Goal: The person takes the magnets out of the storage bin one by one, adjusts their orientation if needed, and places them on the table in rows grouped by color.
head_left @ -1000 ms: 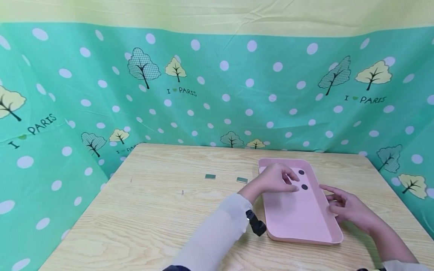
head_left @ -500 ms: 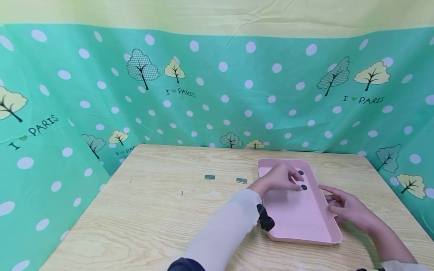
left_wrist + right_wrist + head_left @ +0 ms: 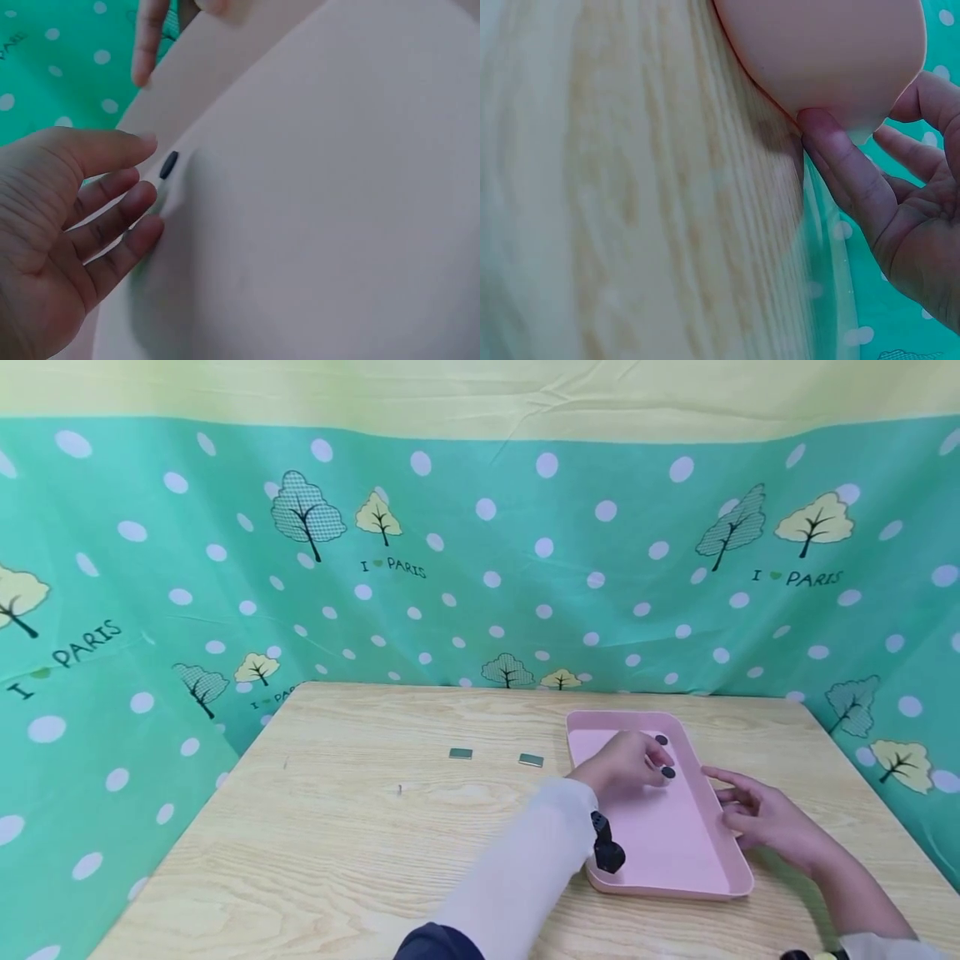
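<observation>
In the head view my left hand (image 3: 628, 762) reaches into a pink rectangular tray (image 3: 660, 856). Its thumb and fingertips are right at a small black disc (image 3: 668, 772) on the tray floor. From the left wrist, the disc (image 3: 169, 165) shows just beyond the tips, with thumb and fingers spread apart. A second black disc (image 3: 662, 740) lies farther back in the tray. My right hand (image 3: 772, 818) is at the tray's right side, thumb (image 3: 832, 139) against the outer wall and index finger at the rim.
Two small dark green rectangular pieces, one on the left (image 3: 461, 753) and one nearer the tray (image 3: 531, 760), lie on the wood-grain table (image 3: 337, 835). A green dotted curtain (image 3: 465, 552) hangs behind the table and along its sides.
My left hand has moved right and down to the nearer black disc, its fingertips closing in around it. My right hand stays at the tray's side.
</observation>
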Demonstrator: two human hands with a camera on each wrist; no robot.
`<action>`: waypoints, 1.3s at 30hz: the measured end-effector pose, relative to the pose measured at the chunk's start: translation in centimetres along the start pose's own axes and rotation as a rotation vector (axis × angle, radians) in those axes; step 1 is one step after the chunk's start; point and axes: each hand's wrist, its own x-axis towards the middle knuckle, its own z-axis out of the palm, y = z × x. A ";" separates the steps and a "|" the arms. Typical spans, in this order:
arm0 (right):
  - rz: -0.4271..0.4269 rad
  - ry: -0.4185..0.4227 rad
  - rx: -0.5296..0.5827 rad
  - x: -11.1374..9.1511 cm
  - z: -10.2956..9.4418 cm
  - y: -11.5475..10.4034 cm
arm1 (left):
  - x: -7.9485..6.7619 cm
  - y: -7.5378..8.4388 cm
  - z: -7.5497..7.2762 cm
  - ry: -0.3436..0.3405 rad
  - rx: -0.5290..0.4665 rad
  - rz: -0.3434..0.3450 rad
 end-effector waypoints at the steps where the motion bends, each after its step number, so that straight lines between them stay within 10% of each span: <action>1: 0.005 0.005 0.001 0.0 0.0 0.0 | 0.0 0.0 0.2 0.002 0.005 -0.008; 17: 0.024 0.018 -0.022 0.2 0.2 -0.3 | 1.0 0.0 1.6 -0.038 0.420 -0.022; 39: 0.016 0.009 -0.006 -0.1 0.0 0.1 | 0.9 -0.1 1.9 -0.103 0.433 0.054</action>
